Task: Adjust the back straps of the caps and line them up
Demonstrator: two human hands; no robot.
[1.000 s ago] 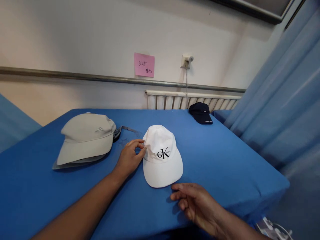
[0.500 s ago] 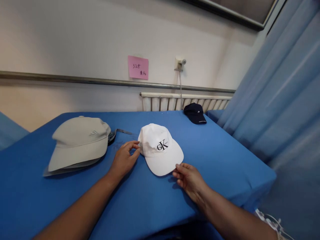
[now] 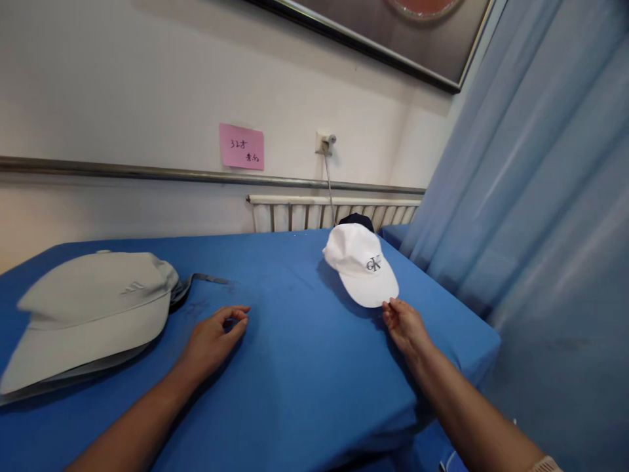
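A white baseball cap (image 3: 351, 252) with dark letters on its front is pinched at the brim's edge by my right hand (image 3: 405, 328). It hangs above the far right part of the blue-covered table (image 3: 280, 373) and hides most of a dark navy cap (image 3: 358, 220) behind it. My left hand (image 3: 211, 344) rests low over the middle left of the cloth, fingers apart and holding nothing. To its left lies a light grey cap (image 3: 98, 295), stacked on a darker grey cap whose strap (image 3: 209, 278) sticks out to the right.
A blue curtain (image 3: 531, 183) hangs along the right side. At the back, a metal rail (image 3: 162, 174) and a white radiator (image 3: 287, 215) run along the wall. A pink note (image 3: 242, 147) and a plugged socket (image 3: 324, 143) are above them, with a framed picture (image 3: 363, 33) higher up.
My right hand has taken hold of the white cap's brim and carried it right and back, off the cloth. My left hand has come away from the cap. The view has turned right.
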